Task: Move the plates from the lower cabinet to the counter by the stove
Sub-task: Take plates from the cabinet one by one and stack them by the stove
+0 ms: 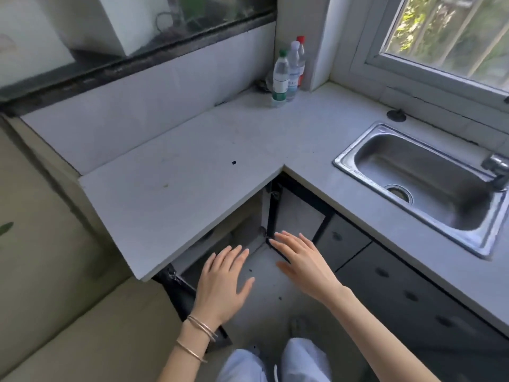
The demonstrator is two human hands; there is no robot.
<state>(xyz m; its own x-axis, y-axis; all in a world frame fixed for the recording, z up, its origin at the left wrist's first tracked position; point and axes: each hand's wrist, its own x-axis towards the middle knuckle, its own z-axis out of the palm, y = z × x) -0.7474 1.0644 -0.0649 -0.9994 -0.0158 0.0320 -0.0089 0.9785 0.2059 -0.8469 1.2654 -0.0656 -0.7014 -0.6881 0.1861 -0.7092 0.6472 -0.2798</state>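
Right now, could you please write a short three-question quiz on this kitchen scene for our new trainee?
1. True or false: the left hand holds something.
2. How many bottles stand in the corner of the counter? A two, B three, C five.
3. Fill in: the left hand and right hand reach toward the open lower ____.

Key: 1 false, its fingers are straight and hold nothing. 2 B. 3 cabinet.
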